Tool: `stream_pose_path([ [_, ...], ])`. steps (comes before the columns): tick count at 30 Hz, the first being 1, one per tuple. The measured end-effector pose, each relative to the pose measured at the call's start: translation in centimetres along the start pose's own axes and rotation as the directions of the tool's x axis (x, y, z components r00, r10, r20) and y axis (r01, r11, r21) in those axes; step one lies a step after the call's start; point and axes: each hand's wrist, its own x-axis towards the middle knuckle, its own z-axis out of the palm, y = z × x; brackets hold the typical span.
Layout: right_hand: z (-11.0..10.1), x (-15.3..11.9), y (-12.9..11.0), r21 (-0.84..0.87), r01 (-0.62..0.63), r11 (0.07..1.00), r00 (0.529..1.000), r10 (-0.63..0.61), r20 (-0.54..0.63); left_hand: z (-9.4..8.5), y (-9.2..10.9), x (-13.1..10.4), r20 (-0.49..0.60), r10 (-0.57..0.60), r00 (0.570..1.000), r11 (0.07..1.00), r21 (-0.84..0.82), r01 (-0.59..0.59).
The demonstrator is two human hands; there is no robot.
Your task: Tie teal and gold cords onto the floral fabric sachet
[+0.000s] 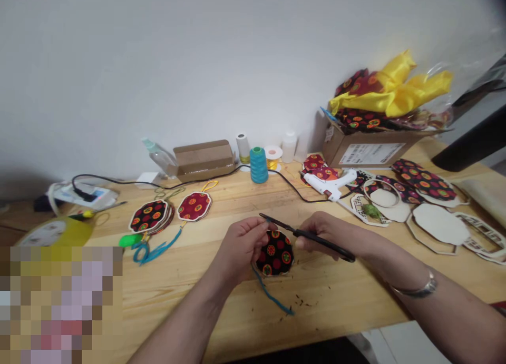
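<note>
Near the front middle of the table, my left hand (247,243) grips a black patterned fabric ornament (275,256) by its upper left edge. A blue cord (271,294) hangs from the ornament and trails over the wood toward the front. My right hand (322,232) is wrapped around black scissors (316,239), whose blades point left, just above the ornament's top edge and close to my left fingertips. Whether the blades touch anything there I cannot tell. Small dark scraps (302,302) lie on the wood beside the cord.
At left lie a stack of finished ornaments (152,216) and a red one (194,206). A teal thread spool (259,166) stands at the back. A white glue gun (330,184), its black cable, wooden frames (438,224) and a cardboard box (363,148) of fabric occupy the right.
</note>
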Motion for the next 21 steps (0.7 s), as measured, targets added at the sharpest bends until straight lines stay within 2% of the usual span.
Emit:
stream_pose_path([
  [2,-0.2,0.0,-0.1,-0.087,0.003,0.996,0.999,-0.006,-0.034,-0.1,0.1,0.1,-0.013,0.01,1.0,1.0,-0.002,-0.01],
  [5,-0.4,-0.7,-0.8,-0.294,-0.046,0.955,0.996,0.022,-0.083,-0.4,0.1,0.4,-0.09,0.048,0.995,0.998,-0.032,-0.051],
  [8,0.0,-1.9,-1.9,-0.566,-0.108,0.817,0.984,0.007,-0.178,-0.8,0.1,0.6,-0.168,0.089,0.982,0.99,-0.089,-0.105],
  [11,0.8,-3.5,-1.8,-0.745,-0.156,0.648,0.972,-0.032,-0.232,-0.9,0.1,0.7,-0.192,0.109,0.975,0.983,-0.127,-0.135],
  [14,0.9,-5.2,0.1,-0.821,-0.263,0.506,0.957,0.033,-0.287,-0.8,0.1,0.6,-0.179,0.102,0.979,0.982,-0.142,-0.128],
  [16,0.3,-6.4,1.7,-0.828,-0.356,0.433,0.929,0.069,-0.363,-0.8,0.0,0.5,-0.158,0.091,0.983,0.982,-0.15,-0.114],
  [19,-0.8,-7.8,3.5,-0.806,-0.438,0.4,0.898,0.147,-0.415,-0.8,-0.1,0.5,-0.125,0.075,0.989,0.981,-0.169,-0.096],
  [21,-1.4,-8.2,4.0,-0.791,-0.445,0.42,0.895,0.197,-0.4,-0.8,0.0,0.6,-0.109,0.05,0.993,0.978,-0.194,-0.07],
])
